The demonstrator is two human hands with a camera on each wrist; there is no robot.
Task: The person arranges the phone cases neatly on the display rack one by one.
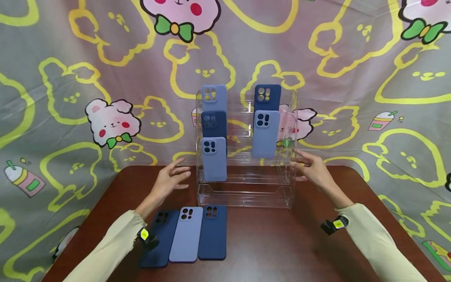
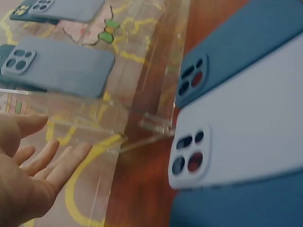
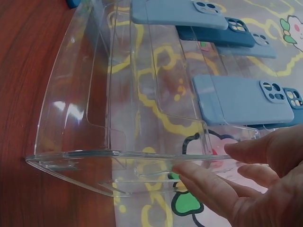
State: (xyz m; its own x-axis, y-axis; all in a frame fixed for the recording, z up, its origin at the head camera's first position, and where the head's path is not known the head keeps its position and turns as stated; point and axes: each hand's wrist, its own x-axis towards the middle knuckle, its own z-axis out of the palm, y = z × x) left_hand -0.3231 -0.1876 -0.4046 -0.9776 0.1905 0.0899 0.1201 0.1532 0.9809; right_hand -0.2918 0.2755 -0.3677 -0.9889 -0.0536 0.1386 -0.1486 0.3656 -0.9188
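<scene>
A clear tiered acrylic rack (image 1: 243,201) stands upright on the table. In its left column are a light blue phone case (image 1: 215,168) lowest, a dark blue case (image 1: 220,126) above it and another light blue case (image 1: 220,101) on top. The right column has a light blue case (image 1: 266,143) below a dark blue one (image 1: 267,105). My left hand (image 1: 169,177), fingers spread and relaxed, is just left of the rack and holds nothing. At the rack's right side, my right hand (image 1: 311,168) has its extended fingertips right at the clear side panel (image 3: 75,156).
On the brown table (image 1: 267,243), in front of the rack, lie a dark blue case (image 1: 165,239), a light blue case (image 1: 184,244) and another dark blue case (image 1: 212,243) side by side. A cartoon-printed cloth (image 1: 243,47) hangs behind the table and along its sides.
</scene>
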